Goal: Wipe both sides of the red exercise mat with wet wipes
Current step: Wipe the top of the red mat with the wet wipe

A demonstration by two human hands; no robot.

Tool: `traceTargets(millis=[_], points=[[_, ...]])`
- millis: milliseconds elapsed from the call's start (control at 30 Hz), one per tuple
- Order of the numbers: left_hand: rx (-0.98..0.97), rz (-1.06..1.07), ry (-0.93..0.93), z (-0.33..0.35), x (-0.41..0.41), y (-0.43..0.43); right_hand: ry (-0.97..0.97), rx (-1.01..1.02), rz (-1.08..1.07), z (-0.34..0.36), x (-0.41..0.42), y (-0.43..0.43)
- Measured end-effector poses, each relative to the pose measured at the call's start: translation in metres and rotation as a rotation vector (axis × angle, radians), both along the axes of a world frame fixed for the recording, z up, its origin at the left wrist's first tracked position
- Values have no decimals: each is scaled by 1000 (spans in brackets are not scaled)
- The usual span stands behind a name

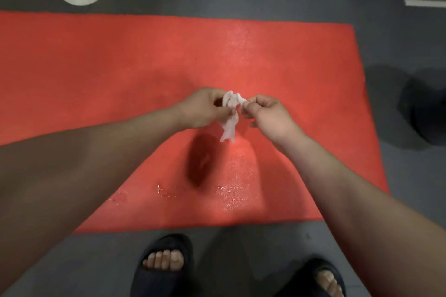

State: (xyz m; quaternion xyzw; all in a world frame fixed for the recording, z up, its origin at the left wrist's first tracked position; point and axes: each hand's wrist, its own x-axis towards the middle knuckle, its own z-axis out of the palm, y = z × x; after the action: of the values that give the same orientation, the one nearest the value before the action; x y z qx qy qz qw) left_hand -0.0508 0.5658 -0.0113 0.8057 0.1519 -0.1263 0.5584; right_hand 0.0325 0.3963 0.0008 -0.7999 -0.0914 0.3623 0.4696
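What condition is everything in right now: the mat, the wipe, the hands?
Red mat: flat on the floor, wet patches glistening.
Wet wipe: crumpled, held above the mat.
Left hand: pinching the wipe.
Right hand: pinching the wipe.

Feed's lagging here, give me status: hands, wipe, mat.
Left hand and right hand both pinch the crumpled wipe, above the mat. Mat flat on floor, wet sheen near front edge. Nothing blocking.
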Motion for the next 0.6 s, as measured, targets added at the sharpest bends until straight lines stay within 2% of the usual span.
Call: traceTargets(millis=[133,267,367,433,500,600], points=[[0,56,68,35,-17,8,56,51,-244,7,-9,-7],[-89,128,153,65,-34,6,174,176,-339,19,-18,0],[-294,251,184,69,-42,-10,267,211,-212,23,-33,-1],[-410,280,189,66,-47,-21,195,187,-82,15,-46,-7],[-446,355,165,55,-52,-32,140,210,-101,10,-51,-17],[-483,600,166,27,-58,-40,118,206,-239,2,-49,-36]])
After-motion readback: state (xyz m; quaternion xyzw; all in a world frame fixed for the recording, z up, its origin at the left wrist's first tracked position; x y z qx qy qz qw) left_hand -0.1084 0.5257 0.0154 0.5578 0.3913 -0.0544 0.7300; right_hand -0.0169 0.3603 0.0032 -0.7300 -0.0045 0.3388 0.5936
